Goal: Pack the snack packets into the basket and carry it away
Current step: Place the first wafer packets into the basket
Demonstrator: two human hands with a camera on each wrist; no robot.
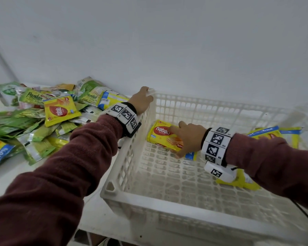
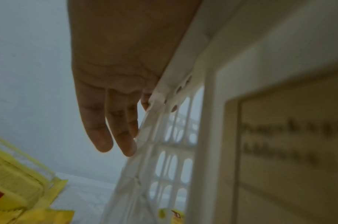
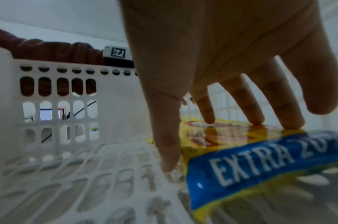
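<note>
the left hand (image 1: 143, 100) rests on the far left corner of the white basket (image 1: 167, 210), with the palm on the rim. in the left wrist view its fingers (image 2: 99, 121) hang almost straight down the outside of the wall, so they are not curled around anything. i think this hand is there to keep the light basket from sliding while the other hand works inside.

the right hand (image 1: 188, 137) is down in the basket, on a yellow wafer packet (image 1: 163, 134). the fingertips (image 3: 290, 121) press on the top face and the thumb (image 3: 168, 144) goes down along the near edge to the lattice floor, so the hand is spread over the packet with a loose hold from above. if it really pinches the packet or only pushes it flat, i cannot tell. to me it looks like the packet is being laid flat against the floor, so more can be stacked later.

this packet lies at about 11 o'clock on the basket floor, near the left wall. it is a glossy yellow rectangle with a red oval logo, a picture of wafers, and a blue band with "extra" at the end near the wrist. more yellow packets (image 1: 267, 134) lie at about 3 o'clock in the basket, partly under the right sleeve.

outside, at 9 o'clock from the basket, a big pile of packets (image 1: 43, 118) waits on the white table (image 1: 7, 181), mostly green ones and some yellow. so i judge the packing is at an early stage.
</note>
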